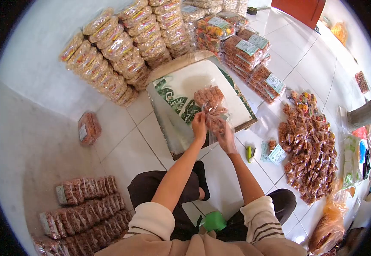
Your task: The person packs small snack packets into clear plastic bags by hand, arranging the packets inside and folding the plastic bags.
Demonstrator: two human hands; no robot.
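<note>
Over a low table (164, 123) with a white and green printed top, both my hands work at a clear plastic bag of reddish-brown snack packets (209, 96). My left hand (198, 125) is closed with its fingers pinched at the lower left of the bag, near its mouth. On the other side my right hand (225, 137) is closed around more small snack packets (215, 121) at the bag's near end. Clear film covers part of the right fingers, so their exact grip is partly hidden.
Loose snack packets (309, 149) lie piled on the floor at right. A yellow-green tool (250, 153) and printed labels (276, 154) are nearer. Filled packs (247, 49) stand behind the table, tall stacks (117, 47) along the wall, packed rows (85, 211) at lower left.
</note>
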